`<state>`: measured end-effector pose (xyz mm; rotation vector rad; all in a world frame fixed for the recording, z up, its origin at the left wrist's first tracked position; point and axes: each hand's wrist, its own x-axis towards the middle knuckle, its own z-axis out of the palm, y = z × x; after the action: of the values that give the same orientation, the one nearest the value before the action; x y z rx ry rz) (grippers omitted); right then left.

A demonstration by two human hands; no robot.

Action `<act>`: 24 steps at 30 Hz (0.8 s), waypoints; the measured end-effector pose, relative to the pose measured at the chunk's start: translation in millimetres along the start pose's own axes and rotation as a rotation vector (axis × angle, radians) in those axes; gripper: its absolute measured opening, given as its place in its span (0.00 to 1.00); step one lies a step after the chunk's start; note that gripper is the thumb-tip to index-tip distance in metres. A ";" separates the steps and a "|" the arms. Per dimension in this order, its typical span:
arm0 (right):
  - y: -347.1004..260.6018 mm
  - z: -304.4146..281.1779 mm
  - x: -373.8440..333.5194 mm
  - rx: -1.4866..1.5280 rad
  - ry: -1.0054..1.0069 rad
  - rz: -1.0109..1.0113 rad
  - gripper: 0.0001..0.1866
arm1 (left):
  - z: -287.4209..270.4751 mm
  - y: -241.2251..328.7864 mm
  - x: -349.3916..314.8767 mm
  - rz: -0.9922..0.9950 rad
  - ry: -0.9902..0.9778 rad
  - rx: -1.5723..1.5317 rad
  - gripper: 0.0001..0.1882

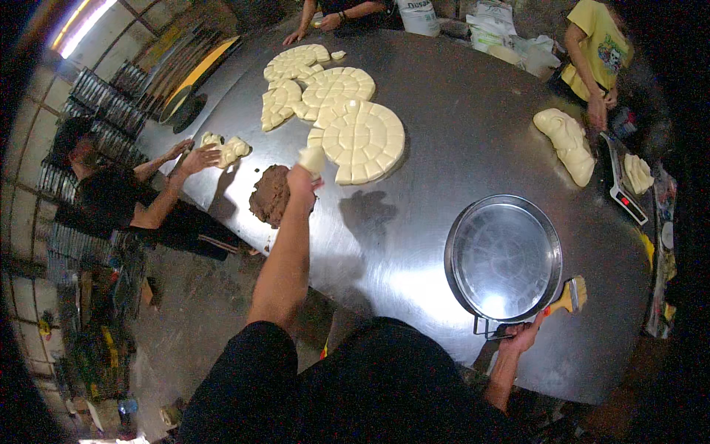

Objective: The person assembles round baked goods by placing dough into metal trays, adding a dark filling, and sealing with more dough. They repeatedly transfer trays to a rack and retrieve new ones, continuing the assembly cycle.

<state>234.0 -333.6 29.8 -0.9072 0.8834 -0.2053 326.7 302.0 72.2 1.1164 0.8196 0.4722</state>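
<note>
My left hand (pixel 301 182) reaches out over the table and is closed on a pale dough piece (pixel 312 160). Just beside it lies a brown lump of filling (pixel 269 195). Past that hand, a round slab of dough (pixel 362 140) is cut into many small pieces. On the right, a round metal pan (pixel 504 259) has a wire handle at its near edge. My right hand (pixel 522 337) is at the pan's near rim, fingers closed on a brush (pixel 571 296) with an orange handle and pale bristles. The rim and handle partly hide how these fingers also touch the pan.
More cut dough rounds (pixel 337 89) lie farther back on the metal table (pixel 451 111). A co-worker's hands (pixel 198 158) at left work dough. At right are a big dough lump (pixel 566 144), a digital scale (pixel 625 185) and a person in yellow. Another person's hands show at the far edge.
</note>
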 end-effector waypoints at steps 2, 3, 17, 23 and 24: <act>0.4 -20.6 11.5 -0.183 0.036 -0.035 0.27 | -14.1 -40.9 -12.9 -0.087 0.061 0.242 0.10; -2.5 -27.9 15.4 -0.292 0.079 -0.075 0.28 | -22.0 -60.3 -19.9 -0.155 0.050 0.229 0.10; 81.6 189.3 -128.1 -1.121 -1.086 -0.836 0.40 | -10.6 -71.9 -66.0 0.156 -0.283 0.763 0.12; 220.0 281.1 -177.1 -1.148 -1.453 -0.969 0.32 | -18.9 -66.1 -119.1 0.153 -0.218 0.284 0.08; 217.8 282.9 -175.1 -1.271 -1.497 -0.986 0.30 | -31.0 -53.6 -114.8 0.205 -0.130 0.461 0.09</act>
<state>288.7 59.6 52.0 -2.1361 -1.0797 0.2710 227.3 219.1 55.3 1.6514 0.7205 0.3834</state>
